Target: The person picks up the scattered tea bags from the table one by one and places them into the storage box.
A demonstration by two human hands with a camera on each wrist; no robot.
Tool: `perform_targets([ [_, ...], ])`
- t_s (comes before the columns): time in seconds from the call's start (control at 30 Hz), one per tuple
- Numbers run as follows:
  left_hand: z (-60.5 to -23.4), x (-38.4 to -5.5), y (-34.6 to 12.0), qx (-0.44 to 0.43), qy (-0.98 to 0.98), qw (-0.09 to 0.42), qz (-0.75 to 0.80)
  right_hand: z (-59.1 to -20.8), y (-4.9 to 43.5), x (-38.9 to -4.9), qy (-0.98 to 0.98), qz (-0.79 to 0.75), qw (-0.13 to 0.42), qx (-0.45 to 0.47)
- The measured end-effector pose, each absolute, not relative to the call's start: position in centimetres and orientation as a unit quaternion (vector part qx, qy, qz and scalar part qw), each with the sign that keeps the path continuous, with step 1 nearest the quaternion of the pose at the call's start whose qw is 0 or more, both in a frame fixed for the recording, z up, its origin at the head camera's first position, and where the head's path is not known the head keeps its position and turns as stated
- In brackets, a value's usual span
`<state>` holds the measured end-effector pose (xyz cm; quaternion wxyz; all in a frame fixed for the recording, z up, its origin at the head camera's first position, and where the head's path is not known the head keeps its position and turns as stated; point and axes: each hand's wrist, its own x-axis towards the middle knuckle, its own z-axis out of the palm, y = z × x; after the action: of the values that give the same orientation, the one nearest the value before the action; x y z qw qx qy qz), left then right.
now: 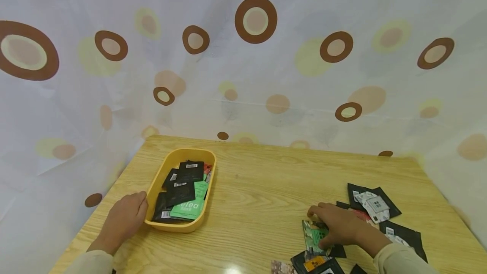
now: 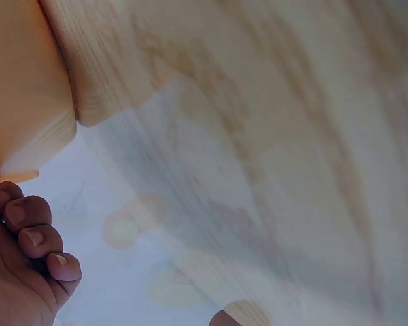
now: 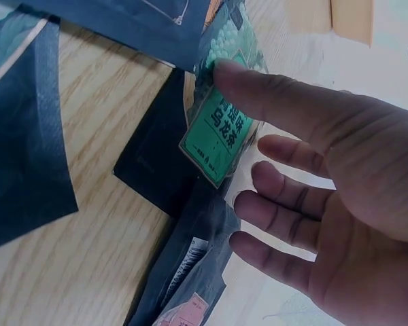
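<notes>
A yellow plastic bin (image 1: pixel 186 228) on the left holds several black sachets (image 1: pixel 180 193) and a mint-green sachet (image 1: pixel 189 209). My left hand (image 1: pixel 127 215) is at its near left side, fingers curled against the rim (image 2: pixel 17 178); its thumb is hidden in the left wrist view. On the right, my right hand (image 1: pixel 338 223) arches over a patterned tea sachet (image 1: pixel 310 240) with a green label (image 3: pixel 217 139). Its thumb overlaps the sachet's face in the right wrist view, while the other fingers are spread apart, slightly bent, beyond the sachet's edge.
Black sachets with an orange label (image 1: pixel 316 262) and a brown patterned sachet (image 1: pixel 282 267) lie at the near edge. Past my right hand are more black sachets (image 1: pixel 411 236) and a white patterned one (image 1: pixel 374 206). A spotted cloth (image 1: pixel 243 75) hangs behind the wooden table (image 1: pixel 247 181).
</notes>
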<state>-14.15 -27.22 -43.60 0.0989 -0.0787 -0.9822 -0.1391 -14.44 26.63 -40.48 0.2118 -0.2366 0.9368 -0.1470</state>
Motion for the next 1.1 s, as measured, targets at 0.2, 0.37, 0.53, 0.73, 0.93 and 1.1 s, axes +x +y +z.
perform_targets([
  [0.2, -43.7, -14.0, -27.3, -0.079, -0.982, 0.097, -0.138, -40.9, 26.8, -14.4, 0.931, -0.163, 0.203, -0.254],
  [0.37, -43.8, -14.0, -27.3, -0.079, -0.983, 0.095, -0.134, -40.8, 26.8, -14.4, 0.922, -0.195, 0.204, -0.265],
  [0.53, -43.7, -13.9, -27.3, -0.080, -0.983, 0.099, -0.135, -40.1, 26.7, -14.9, 0.902, -0.250, 0.229, -0.268],
  [0.73, -43.6, -13.9, -27.4, -0.081, -0.983, 0.105, -0.130, -38.3, 25.7, -15.9, 0.819, -0.380, 0.287, -0.320],
  [0.93, -43.5, -14.0, -27.4, -0.080, -0.982, 0.109, -0.132, -36.4, 22.5, -16.7, 0.803, -0.429, 0.277, -0.308],
  [1.1, -43.6, -14.1, -27.3, -0.077, -0.982, 0.100, -0.138, -35.4, 19.1, -17.5, 0.825, -0.446, 0.261, -0.227],
])
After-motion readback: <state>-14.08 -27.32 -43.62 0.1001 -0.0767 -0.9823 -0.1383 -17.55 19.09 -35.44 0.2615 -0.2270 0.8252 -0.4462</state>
